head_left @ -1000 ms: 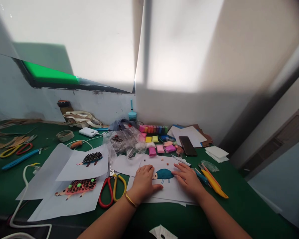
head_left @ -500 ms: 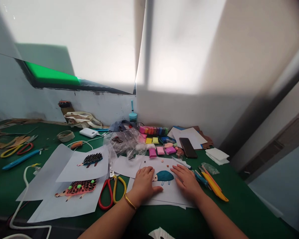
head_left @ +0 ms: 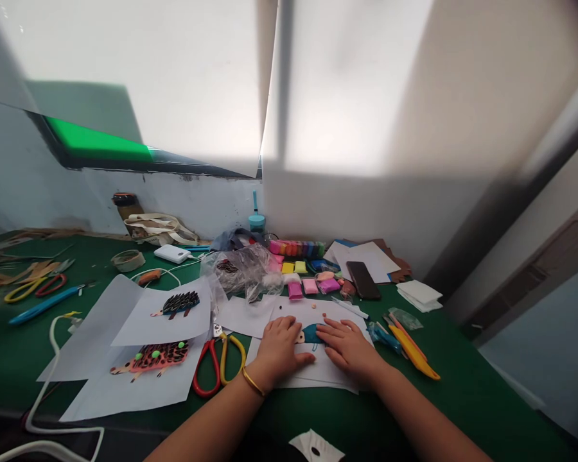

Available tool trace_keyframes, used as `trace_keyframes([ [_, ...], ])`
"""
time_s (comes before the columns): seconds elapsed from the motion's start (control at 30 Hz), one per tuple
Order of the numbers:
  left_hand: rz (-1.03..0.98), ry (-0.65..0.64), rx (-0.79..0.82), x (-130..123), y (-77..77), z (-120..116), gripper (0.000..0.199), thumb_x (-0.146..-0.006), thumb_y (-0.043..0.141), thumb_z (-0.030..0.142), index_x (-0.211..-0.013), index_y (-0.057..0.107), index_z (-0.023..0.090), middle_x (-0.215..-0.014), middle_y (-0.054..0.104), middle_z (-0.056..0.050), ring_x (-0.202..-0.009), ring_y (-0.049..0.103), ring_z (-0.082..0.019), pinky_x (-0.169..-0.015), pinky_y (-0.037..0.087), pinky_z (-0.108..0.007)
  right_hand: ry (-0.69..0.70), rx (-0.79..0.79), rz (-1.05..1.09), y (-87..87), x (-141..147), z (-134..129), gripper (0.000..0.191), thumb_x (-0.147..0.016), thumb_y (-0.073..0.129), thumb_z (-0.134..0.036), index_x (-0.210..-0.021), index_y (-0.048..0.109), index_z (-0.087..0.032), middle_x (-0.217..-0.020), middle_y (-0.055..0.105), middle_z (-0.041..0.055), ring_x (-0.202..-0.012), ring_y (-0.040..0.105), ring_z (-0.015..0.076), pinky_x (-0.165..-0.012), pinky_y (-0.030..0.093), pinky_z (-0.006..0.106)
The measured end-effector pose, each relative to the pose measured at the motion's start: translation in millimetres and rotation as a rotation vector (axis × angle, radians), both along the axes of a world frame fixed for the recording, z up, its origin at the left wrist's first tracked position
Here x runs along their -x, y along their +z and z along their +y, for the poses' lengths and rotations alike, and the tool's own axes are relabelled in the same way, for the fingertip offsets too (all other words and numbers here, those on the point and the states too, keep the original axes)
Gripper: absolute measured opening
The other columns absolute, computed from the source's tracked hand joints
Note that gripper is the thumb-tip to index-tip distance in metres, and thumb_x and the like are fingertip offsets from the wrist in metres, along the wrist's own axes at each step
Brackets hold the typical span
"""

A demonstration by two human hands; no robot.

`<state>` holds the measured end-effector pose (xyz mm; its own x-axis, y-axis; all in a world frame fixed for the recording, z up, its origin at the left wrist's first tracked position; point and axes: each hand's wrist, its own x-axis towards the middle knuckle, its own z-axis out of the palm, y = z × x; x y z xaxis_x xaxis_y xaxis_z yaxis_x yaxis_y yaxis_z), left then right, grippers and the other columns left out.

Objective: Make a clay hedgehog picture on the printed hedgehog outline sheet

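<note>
A blue clay hedgehog shape (head_left: 311, 333) with a pale face lies flat on white paper (head_left: 313, 375), one drawn leg showing below it. My left hand (head_left: 280, 346) lies flat on the paper at the face end, fingers stretched out, thumb pointing right. With its fingers extended, my right hand (head_left: 349, 343) rests over the right part of the blue shape and hides it. Tiny clay bits (head_left: 313, 307) sit on the paper above the shape. Neither hand grips anything.
Scissors with red and yellow handles (head_left: 219, 359) lie left of my left hand. Further left are sheets with a black hedgehog (head_left: 180, 303) and a pink hedgehog (head_left: 157, 359). Clay packs (head_left: 295, 290), a phone (head_left: 363, 280) and a yellow cutter (head_left: 419, 359) lie around the paper.
My right hand has slid left onto the blue clay shape, covering its right part and one drawn leg. My left hand stays in place. The view has shifted slightly.
</note>
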<state>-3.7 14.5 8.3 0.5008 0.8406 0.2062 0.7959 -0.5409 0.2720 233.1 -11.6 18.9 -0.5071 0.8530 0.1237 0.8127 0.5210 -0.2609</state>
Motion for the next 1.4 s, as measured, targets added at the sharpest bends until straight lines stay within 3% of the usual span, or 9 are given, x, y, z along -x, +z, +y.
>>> trace_keyframes([
  [0.13, 0.000, 0.001, -0.015, 0, -1.8, 1, 0.070, -0.068, 0.075, 0.064, -0.124, 0.058, 0.025, -0.135, 0.054, -0.009, -0.123, 0.047, -0.033, -0.105, 0.036, -0.049, 0.009, -0.028, 0.003, 0.4, 11, 2, 0.041, -0.096, 0.040, -0.037, -0.132, 0.058, -0.032, -0.140, 0.057, 0.0015, -0.141, 0.036, 0.0262, -0.115, 0.017, 0.056],
  [0.3, -0.011, 0.002, -0.028, 0, -5.4, 1, 0.070, -0.068, 0.076, 0.062, -0.125, 0.058, 0.025, -0.135, 0.053, -0.010, -0.123, 0.047, -0.034, -0.105, 0.035, -0.049, 0.016, -0.036, 0.012, 2.0, 22, 5, 0.039, -0.097, 0.039, -0.033, -0.129, 0.061, -0.032, -0.138, 0.059, 0.0010, -0.141, 0.037, 0.0252, -0.115, 0.014, 0.056],
  [0.67, -0.018, -0.019, -0.080, 0, -2.1, -2, 0.058, -0.068, 0.077, 0.062, -0.112, 0.064, 0.027, -0.130, 0.056, -0.008, -0.119, 0.050, -0.032, -0.104, 0.035, -0.048, -0.082, -0.027, -0.019, -1.8, 28, 16, 0.042, -0.094, 0.041, -0.033, -0.133, 0.057, -0.030, -0.143, 0.055, 0.0022, -0.140, 0.037, 0.0250, -0.115, 0.017, 0.053],
  [0.97, -0.009, -0.010, -0.078, -1, -0.5, -3, 0.064, -0.069, 0.076, 0.062, -0.121, 0.060, 0.029, -0.130, 0.055, -0.007, -0.119, 0.049, -0.032, -0.104, 0.035, -0.050, -0.122, -0.033, 0.029, -4.3, 26, 19, 0.043, -0.093, 0.042, -0.030, -0.132, 0.059, -0.029, -0.146, 0.051, 0.0013, -0.139, 0.036, 0.0256, -0.113, 0.024, 0.051],
  [1.2, 0.007, -0.029, -0.063, 0, -0.9, -3, 0.059, -0.072, 0.074, 0.061, -0.120, 0.061, 0.030, -0.133, 0.054, -0.008, -0.123, 0.048, -0.033, -0.108, 0.031, -0.052, -0.023, -0.029, 0.046, -2.3, 16, 5, 0.040, -0.093, 0.043, -0.030, -0.127, 0.063, -0.033, -0.141, 0.056, -0.0009, -0.137, 0.039, 0.0274, -0.112, 0.023, 0.052],
  [1.4, -0.005, -0.025, -0.025, 0, -2.2, -1, 0.073, -0.073, 0.073, 0.061, -0.130, 0.053, 0.022, -0.136, 0.054, -0.012, -0.128, 0.046, -0.032, -0.111, 0.029, -0.051, 0.033, -0.052, 0.036, -1.5, 26, -2, 0.036, -0.094, 0.044, -0.033, -0.125, 0.063, -0.037, -0.141, 0.057, -0.0015, -0.136, 0.040, 0.0280, -0.112, 0.022, 0.053],
])
